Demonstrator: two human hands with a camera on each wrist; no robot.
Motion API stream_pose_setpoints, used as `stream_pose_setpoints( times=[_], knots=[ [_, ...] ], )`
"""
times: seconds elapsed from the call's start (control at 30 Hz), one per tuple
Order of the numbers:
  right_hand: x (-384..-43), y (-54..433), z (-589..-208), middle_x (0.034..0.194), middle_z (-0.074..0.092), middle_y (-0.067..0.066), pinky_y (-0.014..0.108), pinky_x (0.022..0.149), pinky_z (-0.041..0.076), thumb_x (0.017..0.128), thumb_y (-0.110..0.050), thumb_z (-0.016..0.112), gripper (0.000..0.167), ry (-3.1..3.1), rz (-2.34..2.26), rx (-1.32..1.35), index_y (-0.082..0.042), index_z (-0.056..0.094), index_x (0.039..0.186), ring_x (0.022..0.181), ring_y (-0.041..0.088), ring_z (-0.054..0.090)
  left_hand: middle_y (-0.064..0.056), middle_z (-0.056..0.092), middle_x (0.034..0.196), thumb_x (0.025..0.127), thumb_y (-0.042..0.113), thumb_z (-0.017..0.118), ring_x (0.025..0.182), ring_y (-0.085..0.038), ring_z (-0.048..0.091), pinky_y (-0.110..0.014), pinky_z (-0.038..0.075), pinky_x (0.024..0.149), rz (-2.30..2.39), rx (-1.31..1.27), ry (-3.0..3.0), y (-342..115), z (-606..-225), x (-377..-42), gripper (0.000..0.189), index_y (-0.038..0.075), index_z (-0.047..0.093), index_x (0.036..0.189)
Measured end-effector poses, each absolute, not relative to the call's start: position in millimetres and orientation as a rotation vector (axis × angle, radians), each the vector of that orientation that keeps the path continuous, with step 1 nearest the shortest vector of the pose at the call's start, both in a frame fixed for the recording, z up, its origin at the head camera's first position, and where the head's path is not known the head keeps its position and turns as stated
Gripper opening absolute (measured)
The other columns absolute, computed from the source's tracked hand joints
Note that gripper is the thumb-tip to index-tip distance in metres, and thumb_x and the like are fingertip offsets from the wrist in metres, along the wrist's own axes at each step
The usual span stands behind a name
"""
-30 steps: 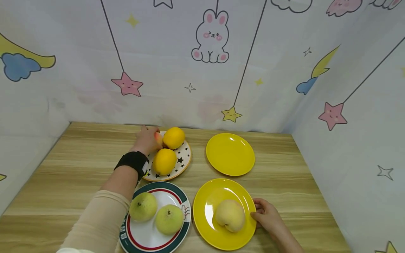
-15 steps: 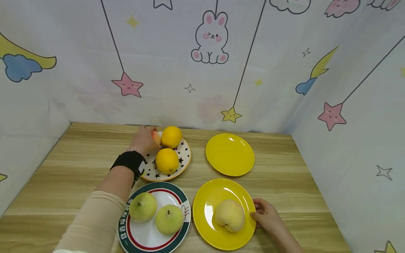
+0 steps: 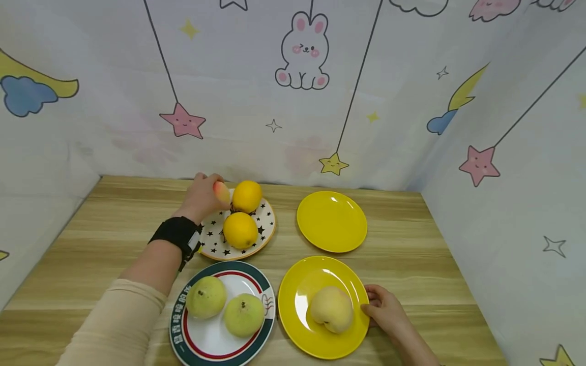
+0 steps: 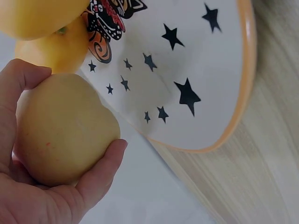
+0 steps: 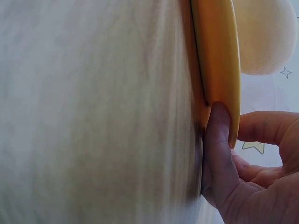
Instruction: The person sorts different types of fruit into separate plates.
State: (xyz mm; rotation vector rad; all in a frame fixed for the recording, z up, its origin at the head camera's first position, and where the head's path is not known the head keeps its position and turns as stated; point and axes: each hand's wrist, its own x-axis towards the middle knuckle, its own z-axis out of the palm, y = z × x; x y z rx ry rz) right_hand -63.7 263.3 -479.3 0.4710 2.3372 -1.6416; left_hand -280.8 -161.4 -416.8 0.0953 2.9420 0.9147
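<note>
My left hand (image 3: 201, 195) grips a peach (image 4: 67, 128), fingers and thumb wrapped round its sides, at the left edge of the star-patterned plate (image 3: 263, 231). Two yellow-orange fruits, a far one (image 3: 247, 196) and a near one (image 3: 240, 230), sit on that plate. In the left wrist view the peach overlaps the plate's edge. At the front right, my right hand (image 3: 386, 312) pinches the rim of a yellow plate (image 3: 293, 325), its thumb on one face and fingers on the other. A pale peach (image 3: 331, 309) lies on this plate.
A green-rimmed plate (image 3: 220, 351) at the front left bears two greenish-yellow fruits, one (image 3: 206, 297) left of the other (image 3: 244, 315). Another yellow plate (image 3: 331, 221) stands at the back right. A printed curtain (image 3: 238, 76) borders the wooden table (image 3: 105, 229).
The left hand has shifted left with the peach, away from the two yellow-orange fruits. The near one has shifted slightly. My right hand keeps its grip on the yellow plate.
</note>
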Motion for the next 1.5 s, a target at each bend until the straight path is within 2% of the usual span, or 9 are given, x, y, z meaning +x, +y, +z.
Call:
stream_pose_setpoints(
  times=[0.27, 0.67, 0.93, 1.3, 1.5],
  knots=[
    [-66, 263, -478, 0.108, 0.060, 0.017, 0.035, 0.060, 0.060, 0.088, 0.015, 0.062, 0.045, 2.344, -1.645, 0.474, 0.015, 0.054, 0.132, 0.087, 0.023, 0.062, -0.033, 0.034, 0.140, 0.079, 0.008, 0.081, 0.111, -0.049, 0.049, -0.060, 0.049, 0.100, 1.000, 0.109, 2.956, -156, -403, -278, 0.070, 0.002, 0.048, 0.140],
    [-66, 263, -479, 0.108, 0.060, 0.017, 0.034, 0.061, 0.060, 0.087, 0.015, 0.063, 0.046, 2.376, -1.620, 0.459, 0.016, 0.054, 0.131, 0.088, 0.022, 0.062, -0.028, 0.034, 0.144, 0.081, 0.009, 0.084, 0.115, -0.047, 0.050, -0.057, 0.051, 0.100, 1.128, 0.194, 2.926, -129, -374, -262, 0.068, 0.006, 0.051, 0.140],
    [-64, 263, -478, 0.108, 0.059, 0.017, 0.035, 0.061, 0.061, 0.087, 0.016, 0.062, 0.045, 2.347, -1.634, 0.482, 0.015, 0.055, 0.131, 0.087, 0.023, 0.061, -0.022, 0.039, 0.141, 0.075, 0.010, 0.087, 0.113, -0.042, 0.053, -0.053, 0.054, 0.096, 1.111, 0.398, 2.915, -99, -366, -248, 0.067, 0.009, 0.057, 0.135],
    [-63, 262, -478, 0.106, 0.058, 0.017, 0.036, 0.060, 0.061, 0.088, 0.016, 0.062, 0.044, 2.345, -1.627, 0.484, 0.015, 0.055, 0.131, 0.086, 0.023, 0.061, -0.018, 0.042, 0.138, 0.073, 0.010, 0.085, 0.103, -0.036, 0.058, -0.043, 0.058, 0.084, 1.071, 0.618, 2.824, -71, -373, -227, 0.063, 0.012, 0.061, 0.131],
    [-63, 263, -478, 0.106, 0.058, 0.017, 0.036, 0.060, 0.060, 0.088, 0.016, 0.062, 0.044, 2.339, -1.641, 0.489, 0.015, 0.054, 0.131, 0.085, 0.023, 0.061, -0.018, 0.045, 0.137, 0.071, 0.011, 0.088, 0.107, -0.036, 0.057, -0.042, 0.055, 0.089, 0.954, 0.744, 2.822, -53, -373, -216, 0.064, 0.012, 0.063, 0.129]
  ],
)
